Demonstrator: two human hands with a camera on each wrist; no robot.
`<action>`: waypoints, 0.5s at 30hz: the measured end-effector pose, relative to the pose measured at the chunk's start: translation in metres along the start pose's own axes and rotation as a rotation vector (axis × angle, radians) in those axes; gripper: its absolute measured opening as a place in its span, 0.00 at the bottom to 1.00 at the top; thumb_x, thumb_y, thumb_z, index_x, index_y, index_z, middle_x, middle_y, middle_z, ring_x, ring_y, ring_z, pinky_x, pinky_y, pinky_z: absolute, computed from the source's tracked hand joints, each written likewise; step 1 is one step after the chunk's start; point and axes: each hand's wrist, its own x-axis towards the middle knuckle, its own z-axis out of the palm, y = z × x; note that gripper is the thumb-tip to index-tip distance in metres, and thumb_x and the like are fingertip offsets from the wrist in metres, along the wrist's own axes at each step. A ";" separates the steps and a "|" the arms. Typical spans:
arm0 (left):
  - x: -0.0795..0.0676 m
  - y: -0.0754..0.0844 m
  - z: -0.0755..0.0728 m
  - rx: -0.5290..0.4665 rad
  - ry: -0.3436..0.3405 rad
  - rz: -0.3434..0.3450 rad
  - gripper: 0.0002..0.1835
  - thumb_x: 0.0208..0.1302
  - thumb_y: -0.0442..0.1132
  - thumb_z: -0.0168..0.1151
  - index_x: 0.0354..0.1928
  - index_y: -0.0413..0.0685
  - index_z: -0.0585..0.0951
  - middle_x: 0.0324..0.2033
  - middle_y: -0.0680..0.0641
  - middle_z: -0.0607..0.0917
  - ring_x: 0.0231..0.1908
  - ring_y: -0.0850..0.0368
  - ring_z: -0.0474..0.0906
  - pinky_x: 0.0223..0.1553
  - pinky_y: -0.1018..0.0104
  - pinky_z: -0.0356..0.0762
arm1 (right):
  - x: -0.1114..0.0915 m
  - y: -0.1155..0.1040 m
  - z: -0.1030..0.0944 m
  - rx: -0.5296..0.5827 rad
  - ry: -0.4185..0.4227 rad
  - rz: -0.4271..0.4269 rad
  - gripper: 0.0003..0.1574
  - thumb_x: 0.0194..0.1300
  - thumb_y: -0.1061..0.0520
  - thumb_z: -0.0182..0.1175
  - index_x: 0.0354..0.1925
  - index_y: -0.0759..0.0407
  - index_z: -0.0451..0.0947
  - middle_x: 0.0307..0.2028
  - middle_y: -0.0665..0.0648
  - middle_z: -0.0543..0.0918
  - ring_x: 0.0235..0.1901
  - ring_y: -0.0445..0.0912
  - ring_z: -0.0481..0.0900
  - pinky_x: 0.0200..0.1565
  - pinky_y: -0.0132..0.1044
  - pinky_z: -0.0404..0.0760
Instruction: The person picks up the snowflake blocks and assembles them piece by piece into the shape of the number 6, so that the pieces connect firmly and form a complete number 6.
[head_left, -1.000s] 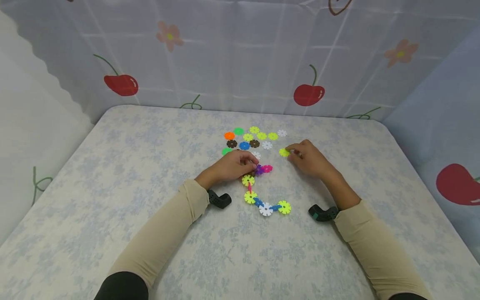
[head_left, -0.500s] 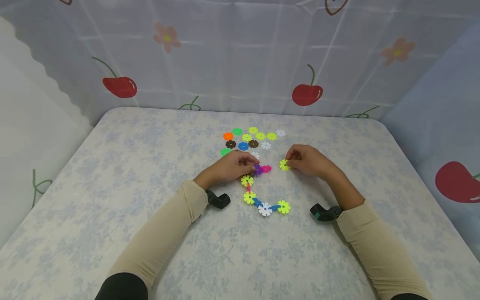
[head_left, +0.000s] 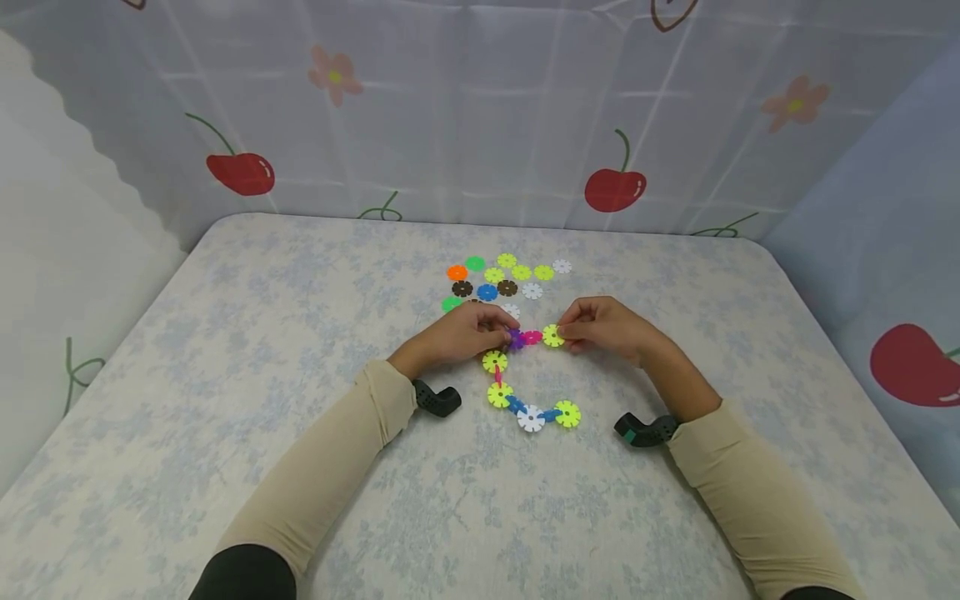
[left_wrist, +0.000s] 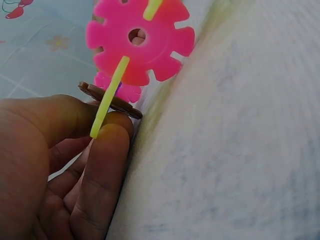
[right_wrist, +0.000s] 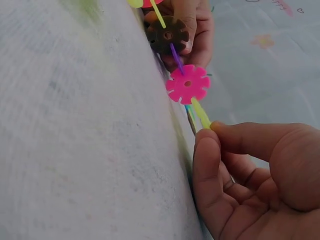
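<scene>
A curved chain of slotted plastic snowflake discs lies in front of me, with yellow, white, blue, pink and purple pieces joined edge to edge. My left hand [head_left: 467,332] grips the chain by its brown disc [right_wrist: 159,42], beside the purple disc [head_left: 517,340]. Thumb and fingers of my right hand [head_left: 613,327] pinch a yellow disc [head_left: 552,336]. Its edge meets the pink disc [right_wrist: 187,84] at the chain's end; how deep the slots engage is unclear. Another pink disc [left_wrist: 165,47] of the chain stands near my left fingers in the left wrist view.
Loose discs lie beyond the hands, among them an orange disc [head_left: 457,272], a blue disc [head_left: 487,292] and a white disc [head_left: 562,267]. The chain's near end is a yellow disc [head_left: 567,414]. A cherry-print curtain [head_left: 480,125] hangs behind the table [head_left: 300,292].
My right hand has picked the yellow disc up from the right and carried it nearer and leftward to the pink disc. My left hand has kept its hold on the chain.
</scene>
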 end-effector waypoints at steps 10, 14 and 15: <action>-0.001 0.001 0.001 0.019 0.009 0.007 0.12 0.73 0.35 0.62 0.55 0.43 0.84 0.38 0.50 0.86 0.38 0.57 0.82 0.43 0.65 0.79 | 0.001 0.000 0.003 0.044 0.011 0.028 0.14 0.70 0.62 0.65 0.49 0.71 0.76 0.38 0.59 0.84 0.35 0.45 0.83 0.41 0.35 0.84; 0.000 0.001 0.001 0.019 0.014 0.007 0.12 0.73 0.35 0.62 0.55 0.43 0.84 0.38 0.50 0.86 0.38 0.57 0.82 0.42 0.65 0.79 | 0.002 0.000 0.005 0.084 -0.001 0.048 0.15 0.70 0.62 0.65 0.49 0.70 0.75 0.38 0.59 0.84 0.34 0.44 0.84 0.41 0.35 0.85; 0.000 0.001 0.001 0.018 0.015 0.009 0.12 0.73 0.35 0.62 0.55 0.43 0.84 0.38 0.50 0.86 0.38 0.57 0.82 0.42 0.65 0.80 | 0.002 0.000 0.006 0.095 -0.004 0.051 0.15 0.70 0.62 0.65 0.49 0.70 0.75 0.38 0.59 0.84 0.34 0.44 0.84 0.41 0.35 0.85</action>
